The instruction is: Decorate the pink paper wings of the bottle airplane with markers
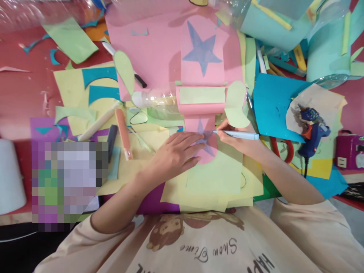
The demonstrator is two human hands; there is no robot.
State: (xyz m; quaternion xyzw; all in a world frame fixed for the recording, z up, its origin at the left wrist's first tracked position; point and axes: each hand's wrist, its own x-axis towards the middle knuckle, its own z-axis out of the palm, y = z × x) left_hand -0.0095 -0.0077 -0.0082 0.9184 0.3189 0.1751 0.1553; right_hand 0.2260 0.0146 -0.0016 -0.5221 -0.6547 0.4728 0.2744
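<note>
My left hand lies flat with its fingers stretched over the left side of a pink paper strip, partly covering a blue star drawn there. In my right hand is a light blue marker, its tip touching or just above the star's right side. Farther up the strip a larger blue star is coloured in. Between the two stars, a clear plastic bottle lies sideways, wrapped in pink paper with a pale green band. Pale green paper ovals stick out from it.
A blue glue gun rests on paper at the right, near red-handled scissors. Cut blue scraps, an orange marker and a dark marker lie left. Paper-covered bottles stand at the back right. A white cylinder stands far left.
</note>
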